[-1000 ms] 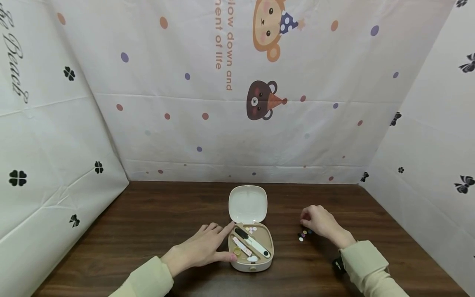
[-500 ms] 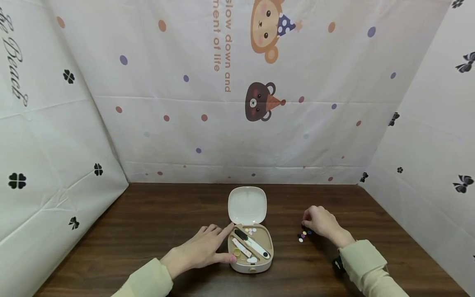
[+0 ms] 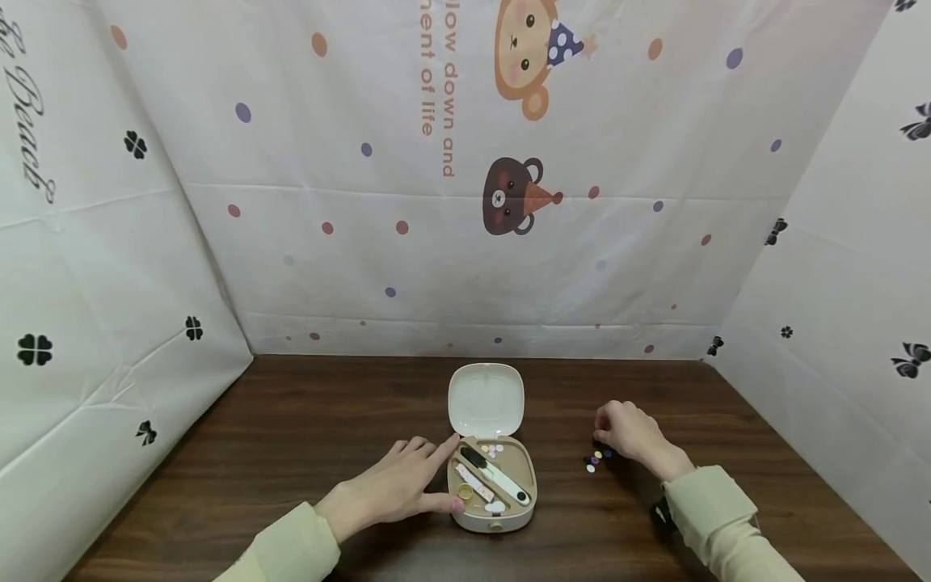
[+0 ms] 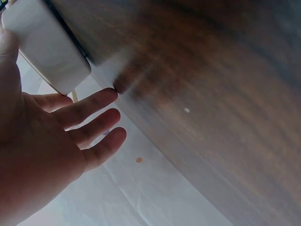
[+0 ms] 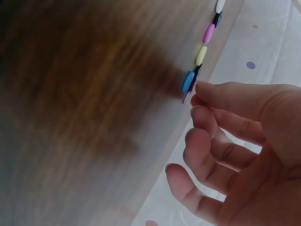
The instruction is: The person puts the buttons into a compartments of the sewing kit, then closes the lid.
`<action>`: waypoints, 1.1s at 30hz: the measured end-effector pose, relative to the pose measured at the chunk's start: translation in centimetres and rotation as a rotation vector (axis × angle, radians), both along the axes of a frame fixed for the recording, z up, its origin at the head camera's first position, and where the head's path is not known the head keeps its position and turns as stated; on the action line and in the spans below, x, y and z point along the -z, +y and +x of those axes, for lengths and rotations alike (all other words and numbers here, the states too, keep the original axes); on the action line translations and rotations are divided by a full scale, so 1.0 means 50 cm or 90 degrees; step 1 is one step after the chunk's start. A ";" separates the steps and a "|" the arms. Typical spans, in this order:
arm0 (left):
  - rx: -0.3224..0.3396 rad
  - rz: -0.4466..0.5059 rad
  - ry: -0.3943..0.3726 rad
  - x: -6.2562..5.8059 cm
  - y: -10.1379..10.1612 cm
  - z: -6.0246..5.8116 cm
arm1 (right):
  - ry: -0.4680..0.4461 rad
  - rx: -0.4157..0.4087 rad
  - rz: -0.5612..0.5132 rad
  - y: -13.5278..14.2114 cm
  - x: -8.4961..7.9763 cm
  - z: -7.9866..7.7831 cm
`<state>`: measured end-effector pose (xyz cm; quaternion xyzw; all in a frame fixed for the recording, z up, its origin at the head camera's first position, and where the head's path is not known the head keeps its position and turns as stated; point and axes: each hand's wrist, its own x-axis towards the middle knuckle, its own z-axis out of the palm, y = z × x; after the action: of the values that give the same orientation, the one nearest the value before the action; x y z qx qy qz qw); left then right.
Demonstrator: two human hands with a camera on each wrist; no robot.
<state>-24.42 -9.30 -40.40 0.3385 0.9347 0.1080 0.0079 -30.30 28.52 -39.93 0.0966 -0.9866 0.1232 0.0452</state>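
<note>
A small off-white sewing box (image 3: 494,524) stands on the table with its lid (image 3: 486,401) raised. Inside lie a white tool with a black end (image 3: 496,475), a pale printed strip (image 3: 474,482), a gold ring-shaped piece (image 3: 465,491) and several small buttons (image 3: 491,449). My left hand (image 3: 396,489) rests against the box's left side, thumb and forefinger straight and spread along it; the wrist view shows the other fingers extended. To the right, my right hand (image 3: 634,435) pinches at a lilac button (image 5: 187,97) with thumb and forefinger, its grip partly hidden. Several coloured buttons (image 3: 596,456) lie beside it.
The dark wooden table (image 3: 327,420) ends at a printed white cloth backdrop (image 3: 349,267), with cloth walls at both sides. A black object (image 3: 662,511) shows under the right sleeve.
My right hand has shifted slightly right over the buttons, uncovering a little more of them. The left hand and the box have stayed in place.
</note>
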 end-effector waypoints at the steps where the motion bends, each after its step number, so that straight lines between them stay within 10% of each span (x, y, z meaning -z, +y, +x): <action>1: 0.001 0.000 0.000 0.000 0.000 0.000 | -0.002 0.001 0.000 0.001 0.000 0.000; 33: 0.001 0.001 0.006 -0.002 0.000 0.001 | -0.009 -0.003 -0.007 0.012 -0.004 0.001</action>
<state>-24.36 -9.29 -40.32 0.3398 0.9343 0.1072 0.0035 -30.26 29.10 -39.75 0.0978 -0.9860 0.1297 0.0388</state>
